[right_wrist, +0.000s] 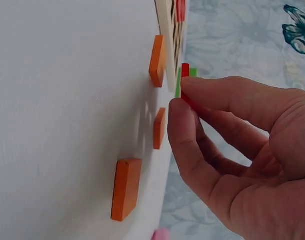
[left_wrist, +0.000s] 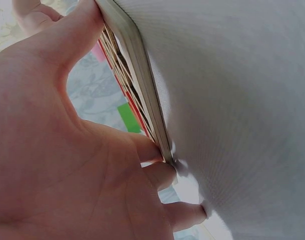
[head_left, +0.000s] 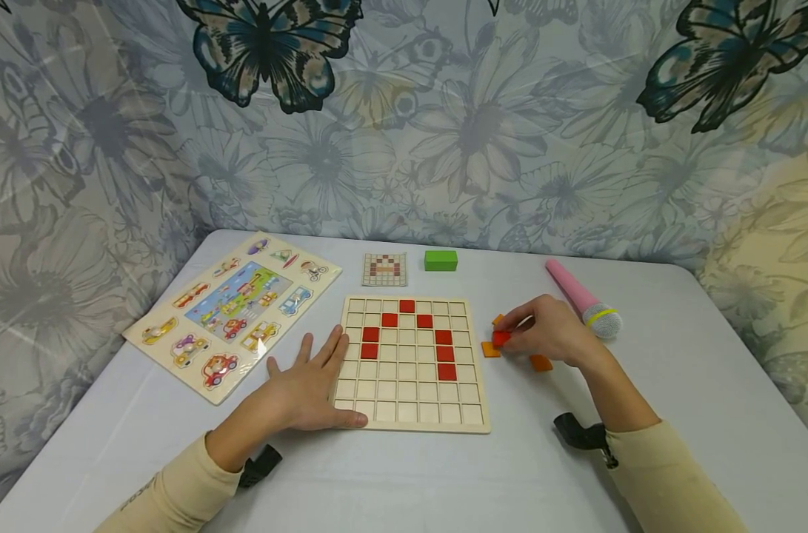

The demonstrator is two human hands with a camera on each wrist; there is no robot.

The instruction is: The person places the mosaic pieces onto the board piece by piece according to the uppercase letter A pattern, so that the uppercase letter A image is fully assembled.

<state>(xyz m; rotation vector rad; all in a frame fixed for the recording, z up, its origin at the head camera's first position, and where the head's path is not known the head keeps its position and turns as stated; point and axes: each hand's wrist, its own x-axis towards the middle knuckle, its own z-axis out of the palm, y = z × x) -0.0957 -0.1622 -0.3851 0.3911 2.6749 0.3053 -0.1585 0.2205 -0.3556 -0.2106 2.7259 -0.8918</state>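
A pale wooden grid board (head_left: 410, 413) lies on the table with several red square tiles (head_left: 446, 371) set in its cells in an arch-like shape. Fingers spread, my left hand (head_left: 306, 389) rests against the board's left edge, its thumb on the lower left corner; the left wrist view shows the palm (left_wrist: 87, 165) beside that edge. To the right of the board, my right hand (head_left: 550, 331) pinches one red tile (right_wrist: 185, 71) between thumb and fingertips, held above the table. Orange tiles (right_wrist: 126, 190) lie beneath and around this hand.
A picture puzzle board (head_left: 204, 385) lies at the left. Behind the grid board are a small pattern card (head_left: 385, 282) with a red design and a green block (head_left: 441, 260). A pink toy microphone (head_left: 570, 283) lies beyond my right hand. A patterned cloth backdrop (head_left: 443, 170) rises behind the table.
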